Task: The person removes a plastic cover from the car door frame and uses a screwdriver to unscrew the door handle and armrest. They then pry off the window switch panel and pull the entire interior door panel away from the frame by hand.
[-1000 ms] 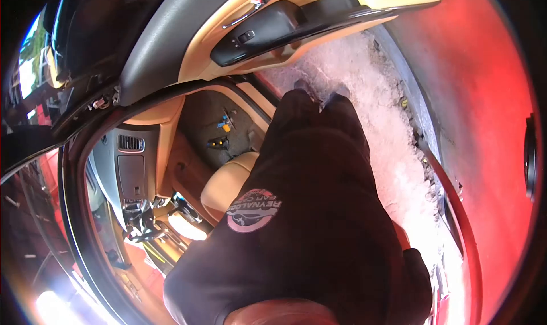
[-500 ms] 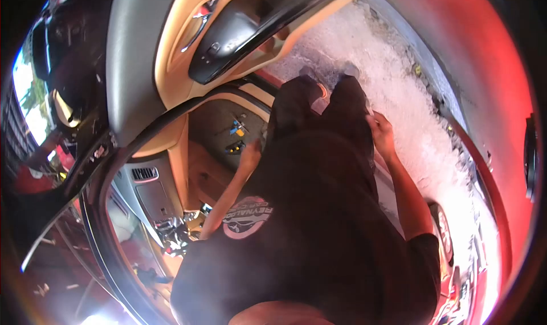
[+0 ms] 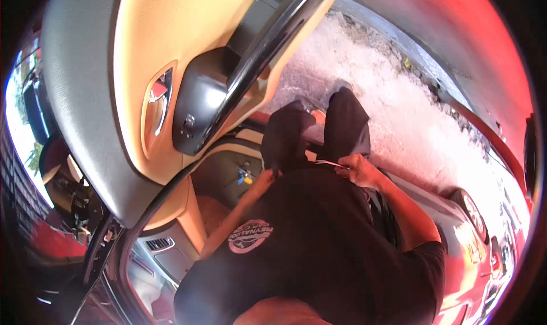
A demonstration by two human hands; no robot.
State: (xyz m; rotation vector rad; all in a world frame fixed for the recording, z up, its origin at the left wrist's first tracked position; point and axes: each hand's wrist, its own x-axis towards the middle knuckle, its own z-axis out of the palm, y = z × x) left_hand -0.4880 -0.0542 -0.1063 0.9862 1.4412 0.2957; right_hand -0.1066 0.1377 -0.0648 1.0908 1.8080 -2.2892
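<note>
My right hand (image 3: 357, 171) is closed on a thin, pale object (image 3: 327, 163) in front of my waist, at the lower edge of my black shirt (image 3: 319, 228). The object points left across the dark trousers (image 3: 346, 125); its exact kind is unclear. On the other side, my left hand (image 3: 266, 182) touches the dark clothing at my waist, its fingertips hidden there. Left of that hand, small blue and yellow items (image 3: 245, 177) lie on the car's dark floor (image 3: 219, 174).
An open car door (image 3: 165, 40) with tan and black trim fills the upper left. The dashboard vent (image 3: 160, 243) is at the lower left. Rough pale ground (image 3: 393, 108) lies ahead, and a car wheel (image 3: 473, 214) shows at the right.
My right hand has come from beside my thigh to my waist, where the thin object now shows. My left hand has moved to the clothing. The view has shifted, and the door looks larger.
</note>
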